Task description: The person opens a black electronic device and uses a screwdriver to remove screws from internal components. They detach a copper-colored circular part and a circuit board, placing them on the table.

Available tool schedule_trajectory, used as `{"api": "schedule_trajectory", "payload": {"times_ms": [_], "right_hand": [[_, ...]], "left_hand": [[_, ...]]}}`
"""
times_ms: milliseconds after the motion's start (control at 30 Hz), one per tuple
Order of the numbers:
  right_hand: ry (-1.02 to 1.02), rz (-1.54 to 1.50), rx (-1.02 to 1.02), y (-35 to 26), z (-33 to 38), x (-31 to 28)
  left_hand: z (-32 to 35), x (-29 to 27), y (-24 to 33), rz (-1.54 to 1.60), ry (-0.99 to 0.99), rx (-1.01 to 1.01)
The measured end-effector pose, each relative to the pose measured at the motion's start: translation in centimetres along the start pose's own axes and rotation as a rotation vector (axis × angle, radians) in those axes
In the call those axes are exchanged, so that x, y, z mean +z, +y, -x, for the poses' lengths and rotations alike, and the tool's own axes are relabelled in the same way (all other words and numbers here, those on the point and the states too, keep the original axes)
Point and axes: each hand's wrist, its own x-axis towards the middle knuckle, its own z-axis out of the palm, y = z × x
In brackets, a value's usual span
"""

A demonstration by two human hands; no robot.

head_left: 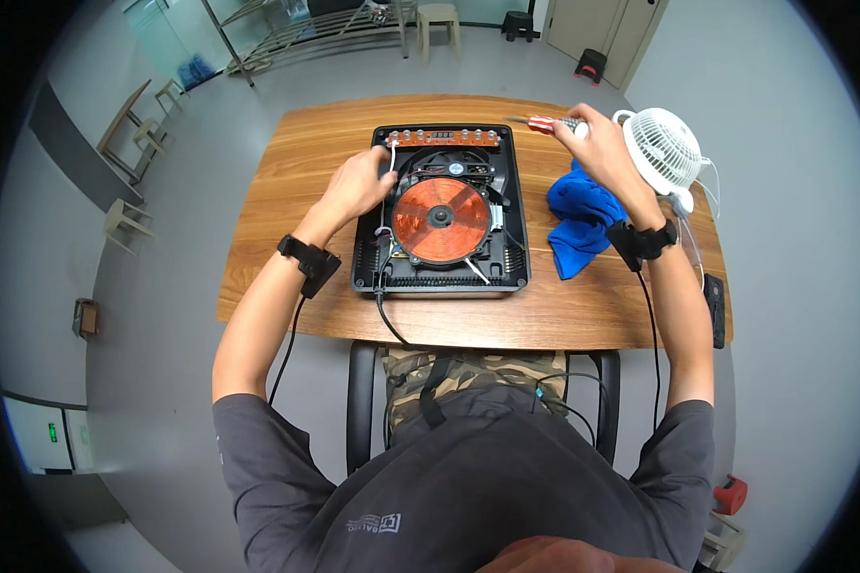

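An induction cooker base (362, 260) lies opened on the table, its inner parts bare. In its middle is a round copper coil (441, 220), with a black fan (457, 168) behind it. An orange circuit board (444, 138) runs along the far edge, and a white cable (394, 158) drops from its left end. My left hand (355, 184) is at the far left rim beside that cable, thumb and index finger apart; its other fingers are partly hidden. Raised over the table's far right, my right hand (597, 143) grips a screwdriver (542, 124) with a red-and-white handle, shaft pointing left.
A crumpled blue cloth (583, 218) lies right of the cooker base. Beyond it stands a white fan (664, 150) with loose cords. A small black object (715, 310) sits at the table's right edge. From the cooker's near side, a black power cord (384, 315) hangs over the front edge.
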Motion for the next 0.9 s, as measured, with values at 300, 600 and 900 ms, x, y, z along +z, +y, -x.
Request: {"api": "schedule_trajectory", "payload": {"times_ms": [300, 600, 900], "right_hand": [[-0.167, -0.001, -0.313, -8.7, -3.7, 5.1], [-0.140, -0.018, -0.266, -11.8, -5.0, 6.6], [-0.149, 0.097, -0.240, -7.5, -4.1, 5.2]], "left_hand": [[-2.4, -4.4, 8.2, 0.371, -0.133, 0.164], [-3.0, -3.5, 9.2, 0.393, -0.087, 0.109], [-5.5, 0.8, 11.9, 0.387, -0.170, 0.249]]}}
